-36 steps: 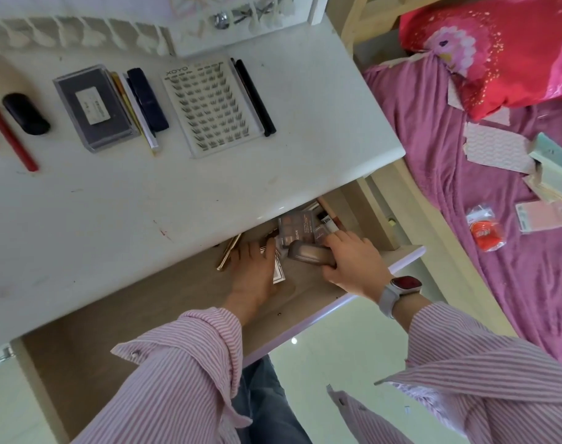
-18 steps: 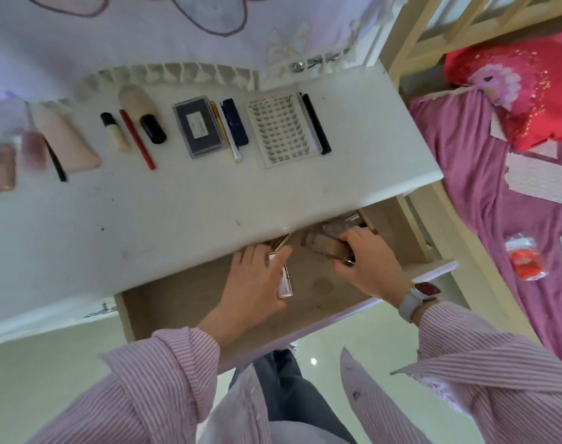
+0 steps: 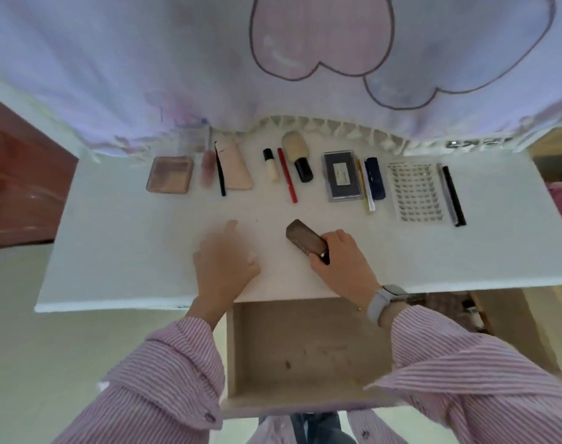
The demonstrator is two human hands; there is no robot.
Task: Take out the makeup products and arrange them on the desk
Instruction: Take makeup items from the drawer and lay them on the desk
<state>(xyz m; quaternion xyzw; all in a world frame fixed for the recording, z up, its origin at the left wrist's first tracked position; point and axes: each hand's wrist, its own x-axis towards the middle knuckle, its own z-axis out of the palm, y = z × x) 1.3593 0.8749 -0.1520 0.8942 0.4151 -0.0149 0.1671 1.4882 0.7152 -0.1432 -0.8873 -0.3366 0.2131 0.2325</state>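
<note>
My right hand [image 3: 340,261] grips a dark brown compact [image 3: 307,241] over the white desk [image 3: 113,251], near its front middle. My left hand [image 3: 223,262] is blurred and holds a small pale item [image 3: 253,255] just above the desk. A row of makeup lies along the back: a pink palette [image 3: 170,179], a pink sponge [image 3: 236,169], a black pencil [image 3: 220,171], a small tube [image 3: 271,165], a red pencil [image 3: 287,176], a brush [image 3: 297,158], a grey case [image 3: 342,176], a navy case [image 3: 375,177], a lash tray [image 3: 416,193] and a black pen [image 3: 453,195].
The open drawer [image 3: 308,347] sticks out under the desk front, between my striped sleeves. A pale cloth with heart shapes [image 3: 305,59] hangs behind the desk. Brown furniture [image 3: 17,187] stands at the left. More clutter shows under the desk at right [image 3: 449,309].
Both hands have come up out of the drawer to the desk top, the right one bringing the brown compact, the left a small pale item. The view tilted up.
</note>
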